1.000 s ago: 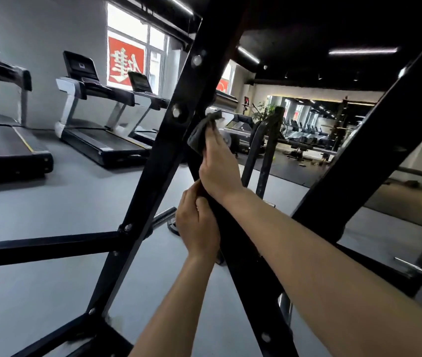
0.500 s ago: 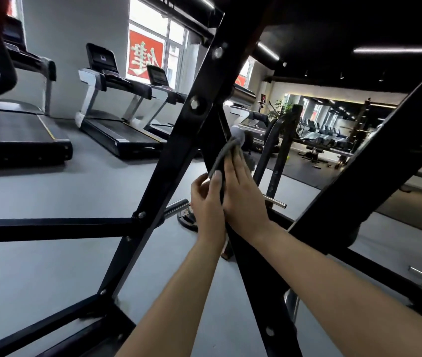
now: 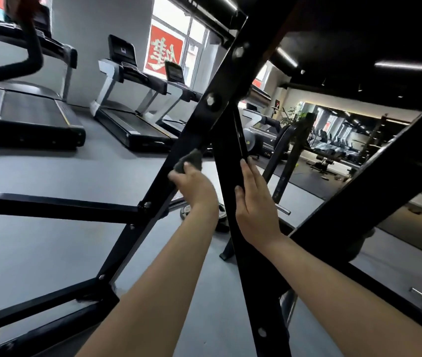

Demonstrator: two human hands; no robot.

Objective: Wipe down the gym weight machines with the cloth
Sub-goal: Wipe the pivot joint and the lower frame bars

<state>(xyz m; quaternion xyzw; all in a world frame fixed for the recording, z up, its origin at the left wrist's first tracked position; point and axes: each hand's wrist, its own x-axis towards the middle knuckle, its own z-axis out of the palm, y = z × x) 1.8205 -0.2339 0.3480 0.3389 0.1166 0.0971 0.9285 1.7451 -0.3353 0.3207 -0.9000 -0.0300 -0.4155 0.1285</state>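
Observation:
A black steel weight machine frame (image 3: 132,233) fills the view, with two slanted beams that meet near the top. My left hand (image 3: 197,188) grips a bunched grey cloth (image 3: 188,161) and holds it against the left slanted beam. My right hand (image 3: 253,204) lies with straight fingers along the right slanted beam (image 3: 230,176), thumb on its near face, holding no cloth.
Several treadmills (image 3: 130,124) stand along the far left wall under the windows. A horizontal frame bar (image 3: 58,206) runs left at mid height. A thick black beam (image 3: 385,181) crosses at the right. A weight plate (image 3: 186,210) lies on the grey floor behind the hands.
The cloth has passed from my right hand to my left, which carried it from the right beam to the left one. My right hand stays on the right beam, now bare.

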